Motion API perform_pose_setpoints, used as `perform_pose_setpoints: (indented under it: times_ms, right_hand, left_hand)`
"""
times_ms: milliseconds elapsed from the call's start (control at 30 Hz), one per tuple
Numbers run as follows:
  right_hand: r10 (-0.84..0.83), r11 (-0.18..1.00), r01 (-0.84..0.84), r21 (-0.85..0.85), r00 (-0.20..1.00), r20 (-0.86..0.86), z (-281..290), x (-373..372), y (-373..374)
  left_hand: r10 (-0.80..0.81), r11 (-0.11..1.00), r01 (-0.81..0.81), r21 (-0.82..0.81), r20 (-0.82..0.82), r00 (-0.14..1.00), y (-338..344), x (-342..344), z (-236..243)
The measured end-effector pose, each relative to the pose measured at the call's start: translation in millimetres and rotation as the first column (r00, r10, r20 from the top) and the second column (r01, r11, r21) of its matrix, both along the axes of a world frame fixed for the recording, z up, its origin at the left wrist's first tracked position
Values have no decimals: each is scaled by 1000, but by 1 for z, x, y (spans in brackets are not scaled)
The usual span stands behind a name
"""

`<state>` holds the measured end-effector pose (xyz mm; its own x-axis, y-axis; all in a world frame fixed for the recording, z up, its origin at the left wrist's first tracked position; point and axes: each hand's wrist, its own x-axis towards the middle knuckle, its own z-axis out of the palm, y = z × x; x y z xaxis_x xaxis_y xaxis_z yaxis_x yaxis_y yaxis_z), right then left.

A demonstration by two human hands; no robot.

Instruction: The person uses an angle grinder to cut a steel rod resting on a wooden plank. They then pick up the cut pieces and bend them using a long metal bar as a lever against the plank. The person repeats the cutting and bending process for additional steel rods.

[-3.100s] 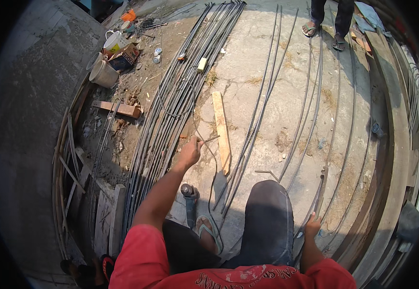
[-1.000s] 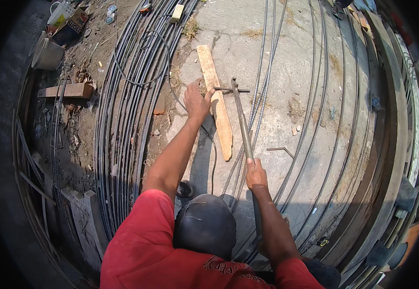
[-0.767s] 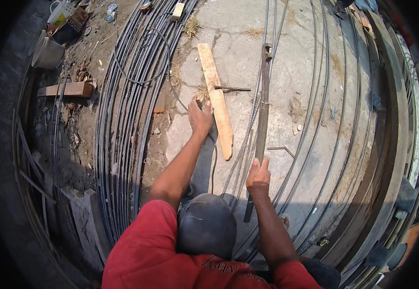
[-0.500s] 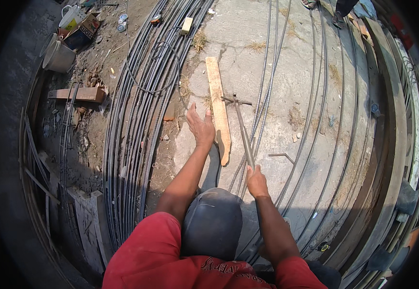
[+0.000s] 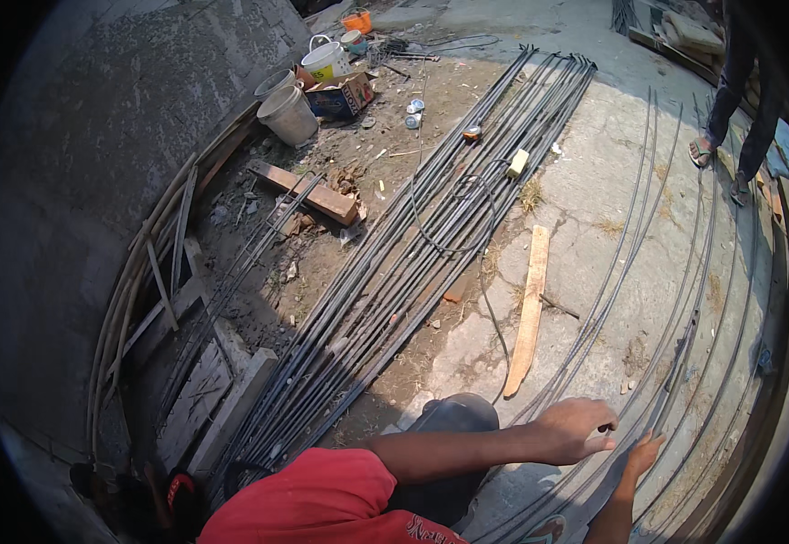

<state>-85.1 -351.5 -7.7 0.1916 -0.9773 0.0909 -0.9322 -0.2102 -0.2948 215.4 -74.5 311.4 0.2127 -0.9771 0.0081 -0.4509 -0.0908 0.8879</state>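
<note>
My left hand (image 5: pixel 576 430) is closed, its fingers curled around or against something small and dark that I cannot make out. Just to its right, my right hand (image 5: pixel 643 455) grips the shaft of a long steel bar tool (image 5: pixel 662 403), which points away from me over the rebars. A narrow wooden plank (image 5: pixel 530 313) lies on the concrete ahead of my left hand. By the plank's right edge rests a short dark rod (image 5: pixel 561 307).
A thick bundle of rebars (image 5: pixel 394 281) runs across the ground on the left, with a yellow block (image 5: pixel 517 163) and a tape measure (image 5: pixel 472 133) on it. Buckets (image 5: pixel 287 116) and a carton (image 5: pixel 340 95) stand farther left. Another person's legs (image 5: pixel 748 109) are at far right.
My view has turned left. My right hand has lifted the steel bar tool off the short rod and moved it right. My left hand has crossed rightward and closed.
</note>
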Motion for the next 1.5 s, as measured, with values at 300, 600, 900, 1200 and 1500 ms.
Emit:
perform_pose_setpoints:
  times_ms: [300,600,900,1200,1500]
  right_hand:
    - [191,931,-221,-291,973,-131,-7,116,-14]
    - [826,542,-836,-84,549,-128,19,412,66]
    - [788,576,-793,-199,603,-125,-10,414,68]
    - [773,592,-805,-36,579,-258,-14,411,74]
    - [767,642,-765,-48,641,34,11,393,89]
  left_hand:
    - [-809,558,724,406,71,584,17,-108,-43]
    - [-545,830,475,291,250,800,43,-74,-20]
    - [140,893,-444,73,893,428,-8,189,-124]
    - [104,905,-421,65,925,365,-66,234,-287]
    - [136,844,-439,309,667,732,-74,236,-289]
